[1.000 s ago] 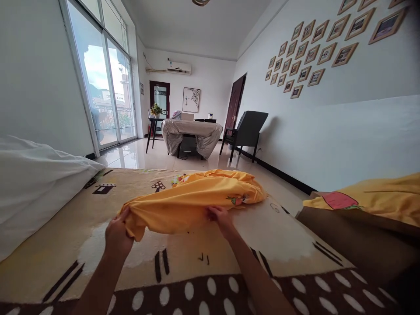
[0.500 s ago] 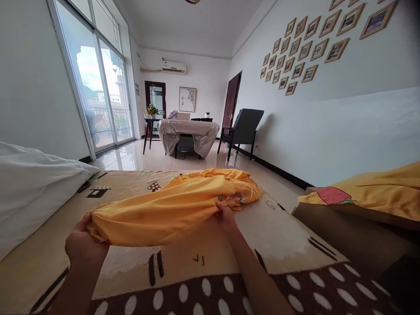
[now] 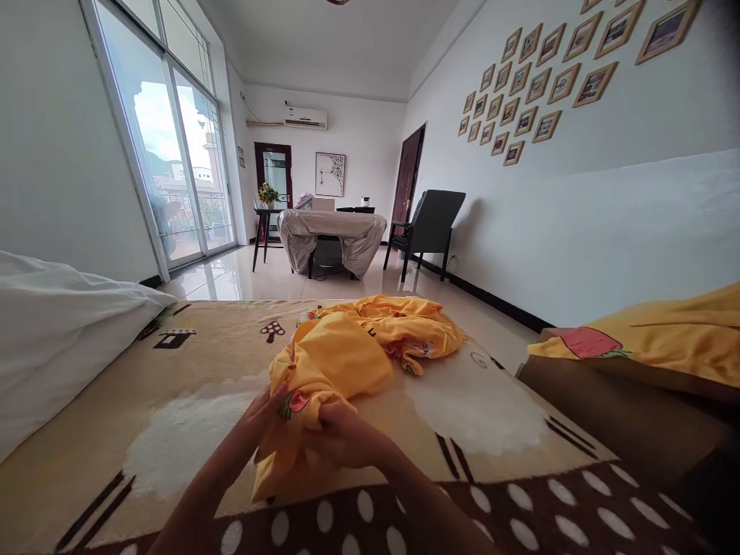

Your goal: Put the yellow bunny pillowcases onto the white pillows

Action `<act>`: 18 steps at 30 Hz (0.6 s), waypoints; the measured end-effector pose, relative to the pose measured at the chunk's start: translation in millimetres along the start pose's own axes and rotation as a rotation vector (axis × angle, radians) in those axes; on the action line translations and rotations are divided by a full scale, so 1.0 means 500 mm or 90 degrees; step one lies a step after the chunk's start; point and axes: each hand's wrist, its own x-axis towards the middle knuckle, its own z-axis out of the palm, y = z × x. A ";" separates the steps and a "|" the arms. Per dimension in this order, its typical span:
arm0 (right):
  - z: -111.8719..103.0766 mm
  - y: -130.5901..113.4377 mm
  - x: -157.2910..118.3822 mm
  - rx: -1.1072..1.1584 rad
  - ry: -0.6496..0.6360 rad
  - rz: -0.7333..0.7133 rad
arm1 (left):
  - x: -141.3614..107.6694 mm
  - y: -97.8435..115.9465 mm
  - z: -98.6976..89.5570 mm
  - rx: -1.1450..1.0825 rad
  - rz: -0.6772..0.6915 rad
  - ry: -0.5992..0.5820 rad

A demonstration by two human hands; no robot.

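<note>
A yellow-orange cloth (image 3: 347, 358) with small printed figures lies bunched on the beige patterned blanket (image 3: 213, 362). Its near end is gathered between my two hands, close to the blanket's brown dotted border. My left hand (image 3: 263, 412) grips the cloth's left side, beside a red and green print. Just to the right, my right hand (image 3: 347, 435) is closed on a fold of the same cloth. The far part of the cloth rests crumpled near the blanket's far edge. A corner hangs down below my hands.
White fabric (image 3: 58, 331) is heaped at the left. At the right, another yellow cloth (image 3: 676, 331) lies over a brown box (image 3: 624, 401). Beyond the blanket stand a covered table (image 3: 329, 223) and a dark chair (image 3: 436, 223).
My left hand has moved right and my right hand left and nearer, so they are now close together. The cloth stretched between them has become bunched.
</note>
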 end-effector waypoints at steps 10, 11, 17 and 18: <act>0.015 -0.058 -0.012 -0.167 -0.159 0.051 | -0.028 0.030 0.010 0.395 0.118 -0.001; 0.016 -0.060 -0.012 -0.149 -0.141 0.054 | -0.027 0.032 0.011 0.401 0.133 0.026; 0.007 -0.068 -0.015 0.229 -0.008 0.035 | -0.046 0.070 -0.008 0.224 0.146 0.170; 0.000 -0.071 -0.016 0.306 0.026 0.042 | -0.054 0.081 -0.019 0.169 0.147 0.197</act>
